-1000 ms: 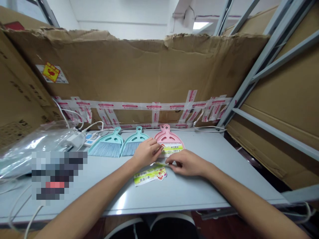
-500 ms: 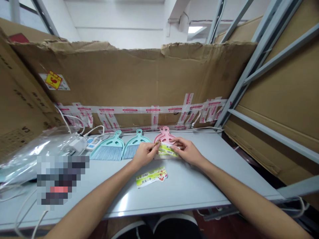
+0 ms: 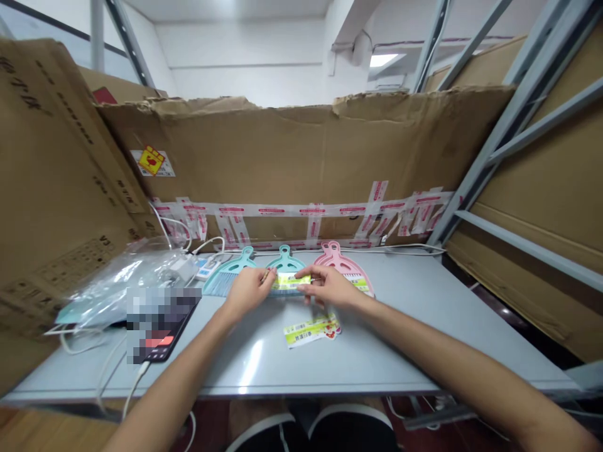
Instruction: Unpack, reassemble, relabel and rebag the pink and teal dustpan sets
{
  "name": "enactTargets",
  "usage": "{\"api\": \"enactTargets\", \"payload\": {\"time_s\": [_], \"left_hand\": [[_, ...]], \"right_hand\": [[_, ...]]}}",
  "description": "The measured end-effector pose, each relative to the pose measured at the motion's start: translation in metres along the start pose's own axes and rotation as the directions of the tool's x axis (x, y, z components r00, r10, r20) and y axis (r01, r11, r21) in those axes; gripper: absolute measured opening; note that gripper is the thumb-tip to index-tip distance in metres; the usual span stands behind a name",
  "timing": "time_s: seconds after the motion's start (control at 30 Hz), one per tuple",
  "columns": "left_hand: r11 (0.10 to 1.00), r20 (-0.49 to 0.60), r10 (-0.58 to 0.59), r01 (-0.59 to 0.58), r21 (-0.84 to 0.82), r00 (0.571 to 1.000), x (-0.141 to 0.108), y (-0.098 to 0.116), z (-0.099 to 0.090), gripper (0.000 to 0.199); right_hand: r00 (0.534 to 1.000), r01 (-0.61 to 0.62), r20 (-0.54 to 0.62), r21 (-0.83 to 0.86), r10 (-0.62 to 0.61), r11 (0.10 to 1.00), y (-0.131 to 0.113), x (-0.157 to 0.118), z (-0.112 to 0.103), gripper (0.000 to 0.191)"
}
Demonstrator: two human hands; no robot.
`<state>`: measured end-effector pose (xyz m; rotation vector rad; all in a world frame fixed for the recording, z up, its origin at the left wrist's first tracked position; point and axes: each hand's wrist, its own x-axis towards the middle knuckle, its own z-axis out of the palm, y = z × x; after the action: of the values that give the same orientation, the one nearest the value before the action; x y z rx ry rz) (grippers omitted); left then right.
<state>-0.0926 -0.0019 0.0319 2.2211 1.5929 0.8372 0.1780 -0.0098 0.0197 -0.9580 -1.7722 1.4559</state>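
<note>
My left hand (image 3: 249,289) and my right hand (image 3: 332,287) pinch the two ends of a yellow-green and white printed label (image 3: 289,280). They hold it across the middle teal dustpan (image 3: 284,258), partly covering the blue bristles of its brush. Left of it lies another teal dustpan (image 3: 242,262) with a blue brush (image 3: 220,284). A pink dustpan (image 3: 336,262), its handle doubled, sits behind my right hand. Across its lower part runs a similar label (image 3: 358,284), partly hidden by that hand. One more loose label (image 3: 308,331), with a red flowery end, rests on the table nearer me.
On the left are a clear plastic bag (image 3: 120,282), a plugged-in phone (image 3: 176,333), a power strip (image 3: 207,267) and loose white cables. A taped cardboard sheet (image 3: 301,157) closes off the back of the grey table (image 3: 414,326). Metal rack bars (image 3: 541,245) stand on the right.
My hands have moved from the pink dustpan left to the middle teal one, now holding a label there. A label is left showing on the pink dustpan. The view has shifted slightly.
</note>
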Motion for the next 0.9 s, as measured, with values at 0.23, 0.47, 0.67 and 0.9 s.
{"api": "enactTargets", "payload": {"time_s": [0.23,0.47,0.67,0.9], "left_hand": [[0.998,0.144,0.020,-0.029,0.061,0.989,-0.017,-0.018,-0.006,0.058],[0.990,0.216,0.085,-0.107,0.092,0.973,-0.021,-0.012,-0.007,0.054],[0.989,0.181,0.019,-0.045,0.138,0.983,-0.020,-0.017,-0.008,0.063],[0.996,0.138,-0.082,0.079,0.031,0.987,-0.017,-0.027,-0.016,0.075]], "right_hand": [[0.870,0.442,0.091,-0.581,-0.485,0.684,0.033,-0.013,0.012,0.019],[0.778,0.523,0.189,-0.723,-0.599,0.451,0.037,-0.021,0.007,0.025],[0.748,0.584,0.189,-0.643,-0.636,0.495,0.038,-0.017,0.011,0.026],[0.760,0.541,-0.090,-0.461,-0.643,0.704,0.033,-0.016,0.020,0.021]]}}
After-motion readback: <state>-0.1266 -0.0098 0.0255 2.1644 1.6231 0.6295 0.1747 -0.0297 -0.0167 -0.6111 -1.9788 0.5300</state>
